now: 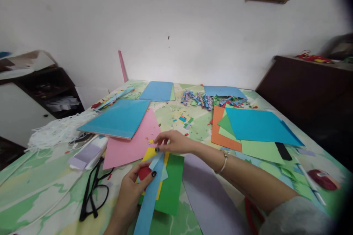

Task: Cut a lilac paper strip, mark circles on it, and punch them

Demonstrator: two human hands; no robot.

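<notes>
On the surface, a lilac sheet is laid; to its left, a green sheet is overlapped by yellow paper; over both, a blue strip is gripped by the left hand's fingers, its far end pinched by the right hand's.

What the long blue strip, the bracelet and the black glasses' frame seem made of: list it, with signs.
Long blue strip: matte paper or thin card; flat, evenly coloured, straight-edged.
Bracelet: probably polished metal; silvery, with bright highlights.
Black glasses' frame: likely plastic, judging by its solid dark colour, though coated metal is possible; finish unclear.
</notes>
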